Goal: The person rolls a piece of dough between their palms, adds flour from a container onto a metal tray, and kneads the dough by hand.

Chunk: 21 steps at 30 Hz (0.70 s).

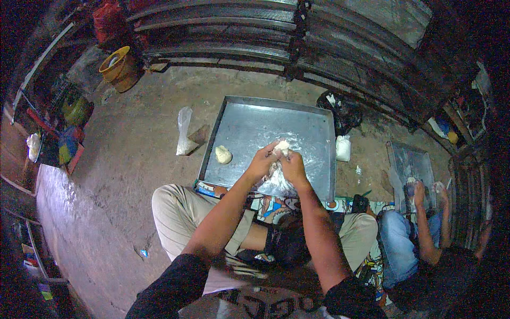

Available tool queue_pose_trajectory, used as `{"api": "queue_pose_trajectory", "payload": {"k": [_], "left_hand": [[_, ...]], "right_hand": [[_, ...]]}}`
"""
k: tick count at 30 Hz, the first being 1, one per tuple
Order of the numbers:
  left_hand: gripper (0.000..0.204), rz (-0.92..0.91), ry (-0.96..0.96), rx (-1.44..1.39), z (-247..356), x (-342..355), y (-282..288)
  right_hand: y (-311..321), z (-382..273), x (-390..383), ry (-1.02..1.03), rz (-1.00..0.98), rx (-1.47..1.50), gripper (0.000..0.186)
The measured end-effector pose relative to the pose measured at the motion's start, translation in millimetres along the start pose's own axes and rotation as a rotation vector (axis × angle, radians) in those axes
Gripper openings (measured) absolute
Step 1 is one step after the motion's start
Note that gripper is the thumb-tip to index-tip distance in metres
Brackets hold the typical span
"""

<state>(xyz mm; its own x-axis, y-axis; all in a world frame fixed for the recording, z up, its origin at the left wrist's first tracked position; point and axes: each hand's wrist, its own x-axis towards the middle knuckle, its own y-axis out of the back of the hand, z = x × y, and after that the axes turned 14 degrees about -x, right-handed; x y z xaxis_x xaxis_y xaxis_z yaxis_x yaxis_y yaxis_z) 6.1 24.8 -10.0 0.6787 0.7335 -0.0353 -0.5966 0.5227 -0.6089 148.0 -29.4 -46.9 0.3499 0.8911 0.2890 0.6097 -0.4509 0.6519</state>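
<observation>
Both my hands meet over a large metal tray (241, 127) dusted with white flour (276, 183). A small piece of pale dough (282, 145) shows at the fingertips, pinched between my left hand (261, 161) and my right hand (292, 167). The fingers of each hand are bent in around it, and their undersides are hidden. A larger dough lump (223, 154) rests on the tray near its left side, apart from my hands.
Left of the tray, a clear plastic bag (184, 130) lies on the concrete floor. A white bag (343, 148) and a black plastic bag (348, 117) sit to the right. Another person's hands (419, 192) work at a second tray (408, 159). Beyond stands a yellow bucket (121, 72).
</observation>
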Motion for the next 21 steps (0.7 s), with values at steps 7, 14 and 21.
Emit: {"api": "queue_pose_trajectory", "payload": {"k": [7, 14, 21], "left_hand": [[0.028, 0.172, -0.136, 0.165, -8, 7, 21], [0.036, 0.468, -0.198, 0.935, -14, 12, 31], [0.035, 0.167, -0.242, 1.028, -33, 10, 60]], "right_hand": [[19, -42, -4, -0.027, -0.252, -0.13, 0.027], [10, 15, -11, 0.017, -0.212, -0.336, 0.032], [9, 4, -1, -0.107, -0.091, -0.603, 0.019]]}}
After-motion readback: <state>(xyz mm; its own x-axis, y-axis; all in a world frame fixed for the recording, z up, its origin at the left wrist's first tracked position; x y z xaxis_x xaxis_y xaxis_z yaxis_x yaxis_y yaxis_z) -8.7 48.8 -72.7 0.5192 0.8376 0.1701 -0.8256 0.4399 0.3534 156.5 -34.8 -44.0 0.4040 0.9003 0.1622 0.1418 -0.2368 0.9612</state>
